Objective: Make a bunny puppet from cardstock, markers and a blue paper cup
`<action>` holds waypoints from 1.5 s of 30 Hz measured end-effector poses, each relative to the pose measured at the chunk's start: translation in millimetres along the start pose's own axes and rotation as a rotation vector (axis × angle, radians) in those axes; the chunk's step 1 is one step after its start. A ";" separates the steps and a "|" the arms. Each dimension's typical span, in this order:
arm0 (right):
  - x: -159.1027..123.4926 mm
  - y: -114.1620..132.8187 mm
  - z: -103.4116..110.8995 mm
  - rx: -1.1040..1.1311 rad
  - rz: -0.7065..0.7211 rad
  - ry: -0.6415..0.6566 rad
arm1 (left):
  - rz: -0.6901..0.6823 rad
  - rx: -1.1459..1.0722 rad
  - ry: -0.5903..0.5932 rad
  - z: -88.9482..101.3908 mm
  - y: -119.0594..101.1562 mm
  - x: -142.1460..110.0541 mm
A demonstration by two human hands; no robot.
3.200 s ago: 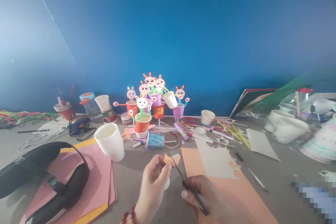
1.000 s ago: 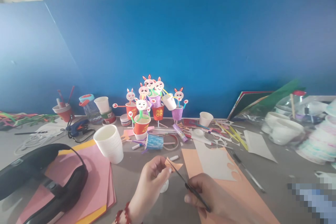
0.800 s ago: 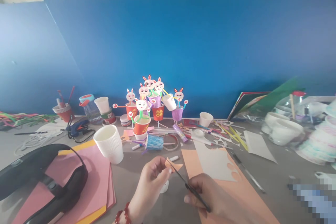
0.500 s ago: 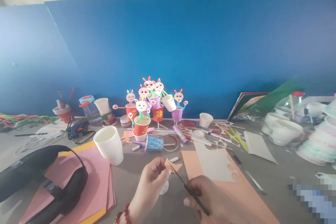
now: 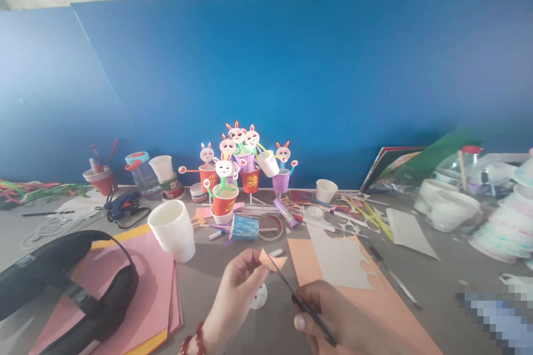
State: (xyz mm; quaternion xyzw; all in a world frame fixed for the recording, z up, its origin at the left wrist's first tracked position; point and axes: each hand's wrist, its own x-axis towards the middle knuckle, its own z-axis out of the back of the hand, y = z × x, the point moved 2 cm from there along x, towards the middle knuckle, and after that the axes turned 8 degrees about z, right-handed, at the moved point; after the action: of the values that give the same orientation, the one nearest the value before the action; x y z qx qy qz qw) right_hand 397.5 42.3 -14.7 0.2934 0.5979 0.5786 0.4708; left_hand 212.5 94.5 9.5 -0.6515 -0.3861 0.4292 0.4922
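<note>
Between thumb and fingers, my left hand (image 5: 244,283) pinches a small piece of orange paper (image 5: 275,260). My right hand (image 5: 328,310) is closed around black-handled scissors (image 5: 314,319), whose blades reach up to the paper's edge. Below the paper, partly behind my left hand, a small white paper disc (image 5: 259,296) with drawn marks lies on the table. Just beyond the hands lie a white cap-like piece (image 5: 276,253) and a blue-coloured paper cup (image 5: 245,228) on its side. To the right, orange sheets (image 5: 303,258) rest under a cut white sheet (image 5: 343,258).
Rabbit-faced cup figures (image 5: 225,194) stand by the blue partition (image 5: 266,66). At left are stacked white cups (image 5: 172,230), pink paper (image 5: 145,277) and a black headset-like object (image 5: 120,283). A pen (image 5: 395,277), markers, scraps and decorated cups (image 5: 506,227) are at right.
The orange paper and the scissors' blades have shifted slightly to the left. More of the white disc shows below my left hand.
</note>
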 end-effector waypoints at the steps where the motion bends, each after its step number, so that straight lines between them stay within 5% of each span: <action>1: 1.4 0.1 0.5 -0.011 0.010 0.017 | -0.005 -0.018 -0.010 0.7 -0.5 0.3; 5: 10.2 3.6 6.4 -0.053 0.172 -0.045 | 0.016 -0.068 -0.021 3.4 1.2 2.2; 11: 7.4 10.0 12.9 -0.015 0.357 -0.490 | 0.038 0.043 0.051 -3.7 11.0 1.0; 18: 3.9 18.7 -8.5 0.038 0.342 -0.417 | -0.042 0.171 0.082 -13.6 17.5 -2.3; 26: 10.9 13.0 -7.5 -0.030 0.310 -0.401 | -0.017 0.086 0.161 -14.4 19.1 -0.2; 34: 12.0 16.3 -9.8 -0.006 0.275 -0.410 | -0.118 0.312 0.114 -16.3 15.1 -6.8; 45: 9.6 12.1 -8.6 0.033 0.304 -0.482 | -0.098 0.061 0.124 -23.6 23.8 -7.4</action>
State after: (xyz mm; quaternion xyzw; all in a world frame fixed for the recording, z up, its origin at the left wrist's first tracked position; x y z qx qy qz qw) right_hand 383.6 49.3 -6.1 0.5164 0.4272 0.5462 0.5025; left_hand 234.2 75.2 -8.8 -0.6419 -0.3731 0.3751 0.5550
